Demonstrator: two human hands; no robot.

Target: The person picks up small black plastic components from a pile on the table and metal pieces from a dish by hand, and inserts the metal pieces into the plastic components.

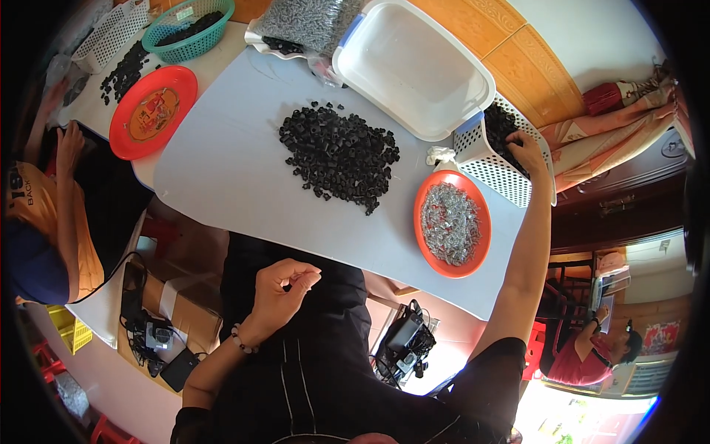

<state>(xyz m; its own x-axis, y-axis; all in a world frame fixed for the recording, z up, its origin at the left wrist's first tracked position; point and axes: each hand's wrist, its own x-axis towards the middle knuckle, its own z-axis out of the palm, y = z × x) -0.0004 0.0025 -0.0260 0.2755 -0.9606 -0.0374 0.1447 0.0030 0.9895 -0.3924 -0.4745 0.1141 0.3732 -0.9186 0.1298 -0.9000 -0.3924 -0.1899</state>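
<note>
My left hand (285, 294) is held above my lap, its fingers curled and the thumb pressed to the forefinger. Anything inside it is hidden. At the far right, my right hand (528, 152) reaches over the rim of a white perforated basket (494, 164), its fingertips among small black plastic pieces (501, 127). Whether those fingers grip a piece cannot be made out. Near the basket sits an orange-red oval dish (421, 235) filled with small clear and silvery parts (452, 222). A loose heap of black plastic pieces (340, 152) lies mid-table.
A white tub (414, 66) and a bag of small grey parts (307, 26) stand along the table's (229, 140) far edge. Leftward are a red oval plate (133, 140), a teal basket (194, 46) and a co-worker in orange (52, 229). Another person in red (584, 355) sits at right.
</note>
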